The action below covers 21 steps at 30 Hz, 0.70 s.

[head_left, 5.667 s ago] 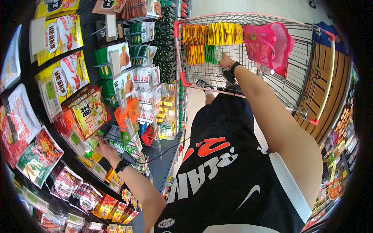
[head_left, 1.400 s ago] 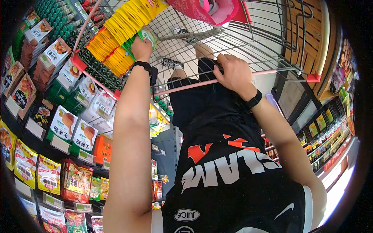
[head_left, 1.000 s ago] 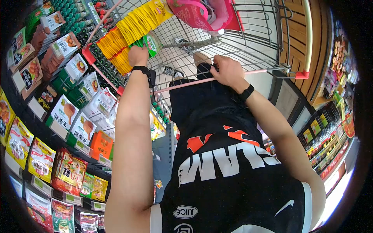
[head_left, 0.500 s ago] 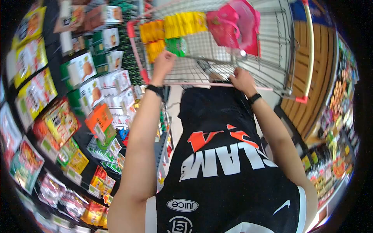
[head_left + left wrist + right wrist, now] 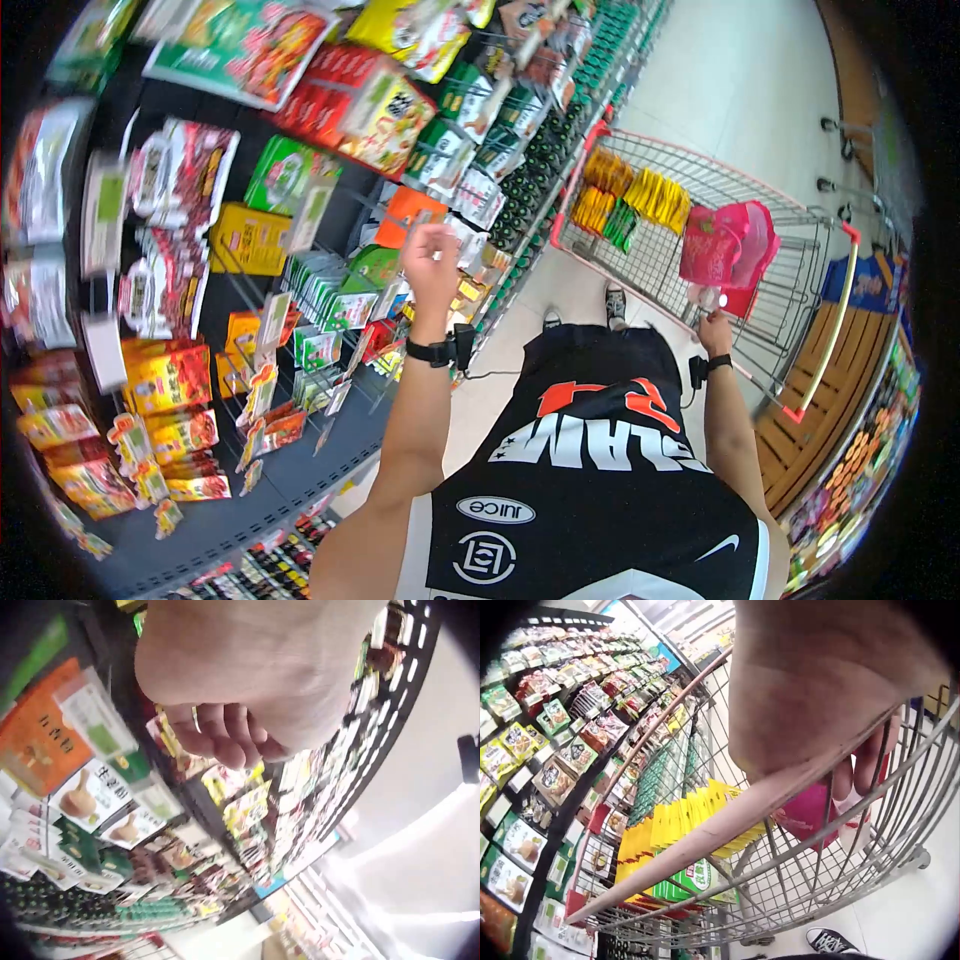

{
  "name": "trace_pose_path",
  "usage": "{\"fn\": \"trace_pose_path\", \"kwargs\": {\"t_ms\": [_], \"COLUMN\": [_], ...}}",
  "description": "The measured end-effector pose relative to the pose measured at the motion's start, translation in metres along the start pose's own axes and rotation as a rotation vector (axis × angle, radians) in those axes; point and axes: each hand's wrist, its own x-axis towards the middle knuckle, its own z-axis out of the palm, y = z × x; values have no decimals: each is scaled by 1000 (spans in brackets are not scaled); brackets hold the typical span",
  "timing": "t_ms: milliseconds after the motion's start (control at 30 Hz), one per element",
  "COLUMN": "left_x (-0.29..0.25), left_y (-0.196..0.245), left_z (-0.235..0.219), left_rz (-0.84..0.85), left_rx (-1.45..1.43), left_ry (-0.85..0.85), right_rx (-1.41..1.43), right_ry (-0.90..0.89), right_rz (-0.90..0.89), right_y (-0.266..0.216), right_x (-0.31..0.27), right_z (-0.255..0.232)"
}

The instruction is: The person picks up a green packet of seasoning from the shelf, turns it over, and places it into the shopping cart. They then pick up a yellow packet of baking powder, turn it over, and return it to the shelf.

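My left hand is raised in front of the shelf, its fingers loosely curled with nothing in them. It overlaps the orange packets in the head view, and the left wrist view shows its bent fingers. On the near top rail of the shopping cart, my right hand grips with fingers hooked over the bar. Inside the cart, yellow packets and orange-yellow packets stand in rows beside a few green packets. A pink bag lies close to my right hand.
Hanging seasoning packets fill the shelf on the left, among them a yellow packet and green-and-white sachets. Shelf base juts out low down. A slatted wooden stand is at the right, beyond the cart.
My left hand has let go of the green packets in the cart and moved over to the shelf. My right hand, earlier at those packets, now holds the cart's rail. The view has turned towards the shelf.
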Motion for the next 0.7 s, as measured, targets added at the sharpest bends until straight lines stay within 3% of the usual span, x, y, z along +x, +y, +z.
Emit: {"fn": "trace_pose_path", "kwargs": {"t_ms": [67, 133, 200, 300, 400, 467, 533, 567, 667, 700], "left_x": [10, 28, 50, 79, 107, 105, 101, 99, 102, 103], "left_y": [28, 25, 21, -14, -43, -38, -35, -37, -30, -24], "left_z": [-40, -80, -114, -151, -163, -163, -156, -154, -147, -149], "left_rz": [-19, -25, -181, -302, -441, -368, -296, -262, -460, -508], "left_rx": [-190, -321, -495, -949, -1186, -1230, -1205, -1206, -1232, -1304], "left_ry": [184, 347, 481, 446, 455, 388, 388, 373, 554, 561], "right_rx": [-59, -72, -77, -4, -4, -36, 57, 99, 92, 106], "right_ry": [7, -28, 7, 202, 319, 295, 423, 401, 451, 384], "right_rz": [-23, -82, -185, -239, -361, -219, -297, -254, -251, -229], "right_y": [-3, -4, 42, 20, -14, -37, -25, -36, -15, -11], "right_x": [-1, -7, 24, -4, -53, -78, -78, -90, -90, -97], "right_z": [-2, -9, 23, 15, -6, -18, -9, -18, 2, 3]}}
